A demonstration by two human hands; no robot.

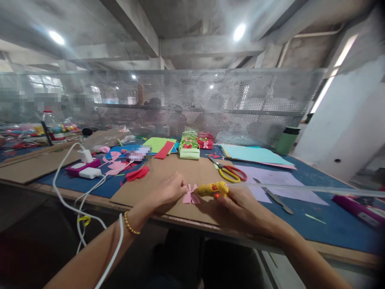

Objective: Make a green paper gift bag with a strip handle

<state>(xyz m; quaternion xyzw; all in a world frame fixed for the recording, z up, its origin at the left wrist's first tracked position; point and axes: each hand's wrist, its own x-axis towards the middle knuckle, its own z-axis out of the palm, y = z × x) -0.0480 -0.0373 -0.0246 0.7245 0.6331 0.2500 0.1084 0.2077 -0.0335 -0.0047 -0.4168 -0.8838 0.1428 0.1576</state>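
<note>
On a cardboard sheet [197, 170] at the front of the table lies a pink bow [191, 194], cut from a thin sheet material. My left hand [171, 190], fingers curled together, pinches the bow at its left edge. A yellow hot glue gun [214, 188] with a small glowing red light is gripped in my right hand [245, 204]. Its nozzle points left and meets the right side of the bow, and a long translucent glue stick [300, 188] runs out behind it. My right fingers are partly hidden behind the gun.
Scissors [230, 172] with red and yellow handles lie beyond the gun. A knife blade [276, 199] rests on purple sheets [290, 182]. Small green bags [189, 148] stand behind the cardboard. White cables [60, 172] hang at left, and a green bottle [287, 140] stands at right.
</note>
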